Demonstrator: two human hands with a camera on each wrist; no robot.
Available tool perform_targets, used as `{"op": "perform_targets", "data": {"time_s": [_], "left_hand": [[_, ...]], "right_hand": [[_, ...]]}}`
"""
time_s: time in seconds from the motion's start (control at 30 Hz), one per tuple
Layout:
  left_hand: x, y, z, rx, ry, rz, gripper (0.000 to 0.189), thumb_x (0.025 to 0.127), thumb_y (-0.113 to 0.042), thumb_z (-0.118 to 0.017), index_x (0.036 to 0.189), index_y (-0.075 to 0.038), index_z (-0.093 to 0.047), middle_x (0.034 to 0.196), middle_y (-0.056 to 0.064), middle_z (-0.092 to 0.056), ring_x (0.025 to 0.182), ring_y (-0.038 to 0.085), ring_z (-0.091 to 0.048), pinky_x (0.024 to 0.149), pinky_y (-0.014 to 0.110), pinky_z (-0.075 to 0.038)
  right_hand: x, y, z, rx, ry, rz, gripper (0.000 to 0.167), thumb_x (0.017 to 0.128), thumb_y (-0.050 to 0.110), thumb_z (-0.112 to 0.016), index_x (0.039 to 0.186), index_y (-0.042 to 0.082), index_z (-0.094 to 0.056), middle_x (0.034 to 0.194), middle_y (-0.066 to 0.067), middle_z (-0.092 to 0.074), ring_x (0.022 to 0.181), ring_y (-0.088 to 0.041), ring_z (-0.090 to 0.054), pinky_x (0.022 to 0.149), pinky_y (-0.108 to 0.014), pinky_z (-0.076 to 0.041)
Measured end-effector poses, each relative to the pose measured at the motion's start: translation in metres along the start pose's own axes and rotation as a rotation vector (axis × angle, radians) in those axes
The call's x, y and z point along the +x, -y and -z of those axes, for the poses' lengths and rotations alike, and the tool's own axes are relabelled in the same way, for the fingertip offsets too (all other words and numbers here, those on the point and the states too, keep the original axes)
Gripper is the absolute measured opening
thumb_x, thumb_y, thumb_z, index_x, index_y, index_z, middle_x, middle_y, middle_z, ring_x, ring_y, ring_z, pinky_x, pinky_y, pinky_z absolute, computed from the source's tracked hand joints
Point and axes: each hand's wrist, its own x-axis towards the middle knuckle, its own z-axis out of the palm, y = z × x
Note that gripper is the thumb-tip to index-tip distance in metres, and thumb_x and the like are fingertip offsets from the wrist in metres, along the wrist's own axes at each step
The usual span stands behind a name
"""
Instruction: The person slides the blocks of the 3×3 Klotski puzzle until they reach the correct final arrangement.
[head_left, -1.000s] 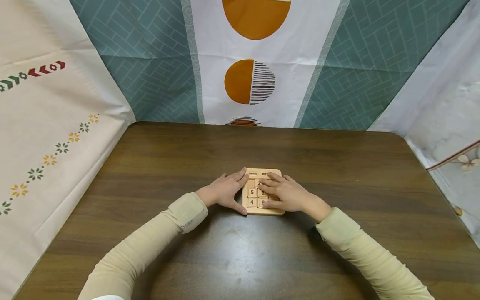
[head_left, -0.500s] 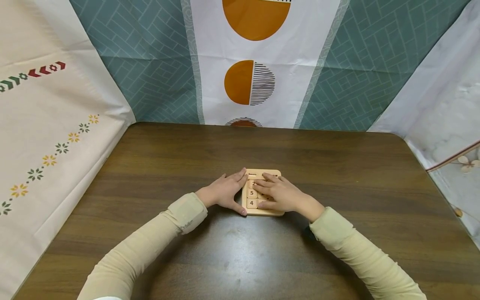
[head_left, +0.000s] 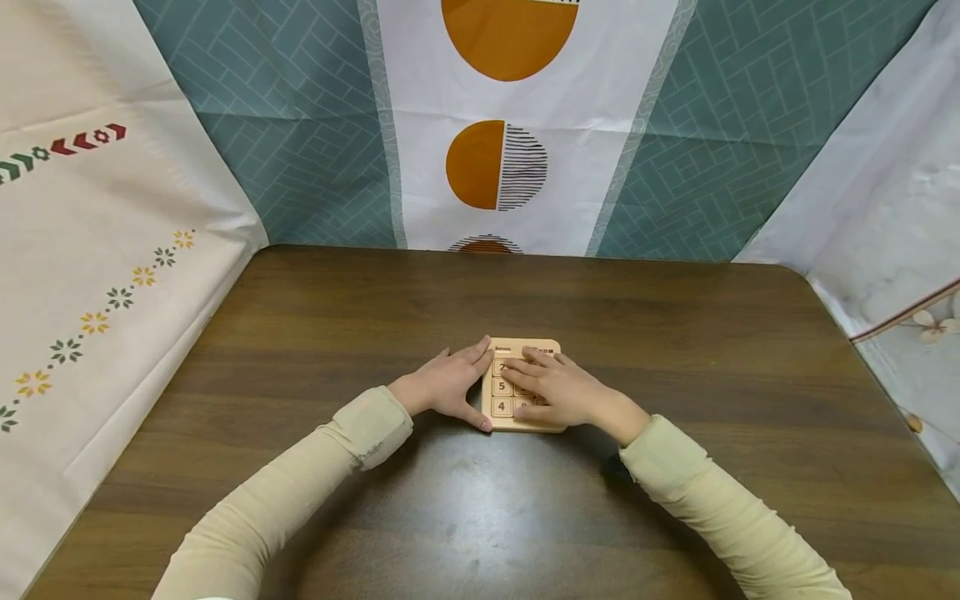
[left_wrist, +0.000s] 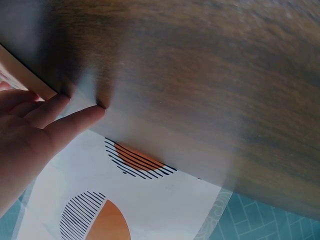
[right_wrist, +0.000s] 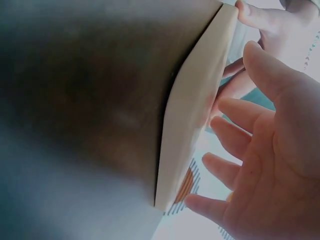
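A pale wooden sliding number puzzle lies flat in the middle of the dark table. Tiles marked 2, 5 and 4 show down its left column. My left hand rests along the left edge, thumb at the near corner and fingers stretched toward the far one. In the left wrist view, two of its fingertips meet the tabletop beside the frame. My right hand lies over the tiles with fingers spread, covering most of the middle and right columns. The right wrist view shows the puzzle's thick side.
The brown wooden table reaches to a hanging cloth with orange half circles at the back. White patterned cloths hang on both sides. Light-coloured sleeves and wrist bands cover both forearms.
My right hand has shifted a little left over the puzzle, and the 2 tile has slid left into the column above the 5. My left hand stays at the left edge.
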Motion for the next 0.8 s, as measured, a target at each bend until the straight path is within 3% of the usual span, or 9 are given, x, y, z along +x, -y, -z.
{"op": "perform_targets", "data": {"time_s": [0.33, 0.8], "left_hand": [[-0.001, -0.001, 0.0, 0.015, -0.001, 0.009, 0.116, 0.065, -0.07, -0.062, 0.145, -0.001, -0.015, 0.151, 0.016, -0.001, 0.136, 0.025, -0.015, 0.102, 0.054, -0.022], [0.0, -0.001, 0.001, 0.021, -0.001, 0.005, 0.116, 0.065, -0.07, -0.062, 0.145, 0.0, -0.016, 0.151, 0.016, -0.002, 0.136, 0.025, -0.016, 0.101, 0.054, -0.024]], "right_hand": [[-0.025, 0.004, 0.004, -0.022, -0.008, 0.013, 0.058, 0.087, 0.045, -0.055, 0.135, 0.012, -0.047, 0.14, -0.008, -0.04, 0.133, -0.034, -0.023, 0.096, -0.063, -0.023], [-0.018, -0.004, 0.005, -0.015, -0.017, -0.006, 0.057, 0.087, 0.041, -0.058, 0.135, 0.012, -0.047, 0.14, -0.007, -0.04, 0.132, -0.035, -0.024, 0.096, -0.063, -0.024]]}}
